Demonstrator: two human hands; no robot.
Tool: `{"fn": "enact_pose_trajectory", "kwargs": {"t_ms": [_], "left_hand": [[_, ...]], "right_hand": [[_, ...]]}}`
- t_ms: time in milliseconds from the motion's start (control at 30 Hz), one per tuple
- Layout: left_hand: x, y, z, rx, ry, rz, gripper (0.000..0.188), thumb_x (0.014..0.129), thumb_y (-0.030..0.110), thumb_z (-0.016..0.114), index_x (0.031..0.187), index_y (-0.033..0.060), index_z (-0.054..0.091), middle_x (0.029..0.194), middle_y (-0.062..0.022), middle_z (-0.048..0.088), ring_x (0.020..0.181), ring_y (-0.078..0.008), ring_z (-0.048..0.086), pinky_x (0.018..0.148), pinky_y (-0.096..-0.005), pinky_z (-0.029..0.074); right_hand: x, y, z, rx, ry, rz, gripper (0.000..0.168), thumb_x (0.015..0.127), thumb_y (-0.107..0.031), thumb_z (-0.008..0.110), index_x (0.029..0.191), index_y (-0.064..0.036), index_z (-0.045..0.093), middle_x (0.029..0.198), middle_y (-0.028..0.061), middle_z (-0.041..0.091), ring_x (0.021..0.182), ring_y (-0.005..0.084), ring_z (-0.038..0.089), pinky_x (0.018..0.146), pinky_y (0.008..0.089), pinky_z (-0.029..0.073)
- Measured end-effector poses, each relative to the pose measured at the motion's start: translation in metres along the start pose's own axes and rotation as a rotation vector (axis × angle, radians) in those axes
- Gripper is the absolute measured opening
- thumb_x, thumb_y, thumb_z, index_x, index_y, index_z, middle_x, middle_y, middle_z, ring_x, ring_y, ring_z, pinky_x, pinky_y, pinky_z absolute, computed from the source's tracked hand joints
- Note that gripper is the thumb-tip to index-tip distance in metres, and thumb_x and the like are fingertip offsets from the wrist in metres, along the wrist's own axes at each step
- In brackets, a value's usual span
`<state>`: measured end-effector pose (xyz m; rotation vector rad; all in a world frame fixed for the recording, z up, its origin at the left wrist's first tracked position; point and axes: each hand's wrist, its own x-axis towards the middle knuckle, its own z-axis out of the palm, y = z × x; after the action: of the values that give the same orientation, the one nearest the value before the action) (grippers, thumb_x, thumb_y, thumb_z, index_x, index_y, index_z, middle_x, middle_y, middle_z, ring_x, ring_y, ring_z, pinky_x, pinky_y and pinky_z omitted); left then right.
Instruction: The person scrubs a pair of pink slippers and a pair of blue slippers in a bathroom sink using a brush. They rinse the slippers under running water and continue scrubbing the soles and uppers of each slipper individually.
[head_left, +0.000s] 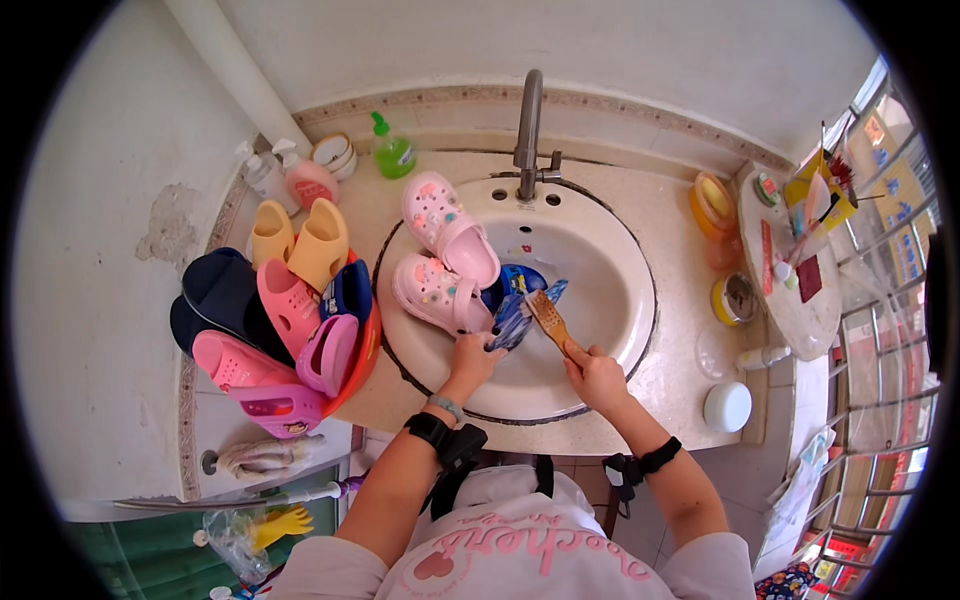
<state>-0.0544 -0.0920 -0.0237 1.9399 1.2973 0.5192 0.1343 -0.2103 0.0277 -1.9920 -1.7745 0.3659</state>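
My left hand (472, 366) grips the near end of a blue-and-white marbled slipper (516, 321), which is tilted inside the white oval washbasin (604, 341). In my right hand (598, 376) is the handle of a wooden scrubbing brush (550, 316); its head lies against or just over the slipper's right side. A darker blue shoe (523, 280) with a yellow-marked strap sits in the basin behind the slipper. Two pink clogs with small charms, a farther one (439, 214) and a nearer one (435, 292), rest on the basin's left rim, close to my left hand.
An orange-red tub (367, 360) piled with slippers and clogs stands left on the counter. Behind are a green pump bottle (394, 154) and a metal faucet (529, 135). To the right are an orange soap dish (711, 206), a yellow tin (735, 298) and a white-lidded jar (727, 406).
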Motion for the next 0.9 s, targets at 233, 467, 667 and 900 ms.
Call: {"fn": "enact_pose_trajectory", "kwargs": {"t_ms": [233, 467, 667, 900], "left_hand": [[0.0, 0.003, -0.002, -0.012, 0.012, -0.044, 0.026, 0.063, 0.017, 0.068, 0.082, 0.0001, 0.063, 0.074, -0.0191, 0.061, 0.07, -0.032, 0.059, 0.065, -0.036, 0.046], [0.001, 0.003, -0.001, 0.035, 0.014, -0.012, 0.028, 0.064, 0.02, 0.069, 0.08, -0.0017, 0.062, 0.071, -0.0181, 0.06, 0.065, -0.0284, 0.06, 0.061, -0.0343, 0.045], [0.003, -0.003, 0.008, 0.023, 0.066, 0.094, 0.028, 0.063, 0.021, 0.069, 0.079, -0.0019, 0.061, 0.07, -0.0192, 0.06, 0.065, -0.0297, 0.059, 0.06, -0.0353, 0.045], [-0.002, 0.008, -0.005, 0.002, -0.019, -0.019, 0.026, 0.063, 0.02, 0.068, 0.079, 0.0002, 0.063, 0.072, -0.0192, 0.06, 0.069, -0.0321, 0.059, 0.064, -0.0365, 0.046]], "right_hand": [[0.013, -0.008, 0.005, -0.008, -0.037, 0.016, 0.027, 0.079, -0.023, 0.053, 0.104, -0.015, 0.058, 0.067, 0.014, 0.053, 0.052, 0.0318, 0.055, 0.049, 0.041, 0.046], [-0.003, -0.03, 0.005, 0.042, -0.135, -0.019, 0.028, 0.078, -0.024, 0.053, 0.105, -0.015, 0.057, 0.065, 0.0173, 0.053, 0.055, 0.0344, 0.056, 0.051, 0.0425, 0.046], [0.043, -0.003, 0.003, 0.015, -0.052, 0.078, 0.019, 0.079, -0.023, 0.051, 0.093, -0.012, 0.058, 0.062, 0.0171, 0.053, 0.056, 0.0346, 0.056, 0.053, 0.0434, 0.047], [0.022, -0.047, 0.006, 0.046, -0.112, 0.025, 0.021, 0.079, -0.024, 0.051, 0.096, -0.012, 0.057, 0.064, 0.018, 0.054, 0.057, 0.0347, 0.056, 0.053, 0.0442, 0.047]]}}
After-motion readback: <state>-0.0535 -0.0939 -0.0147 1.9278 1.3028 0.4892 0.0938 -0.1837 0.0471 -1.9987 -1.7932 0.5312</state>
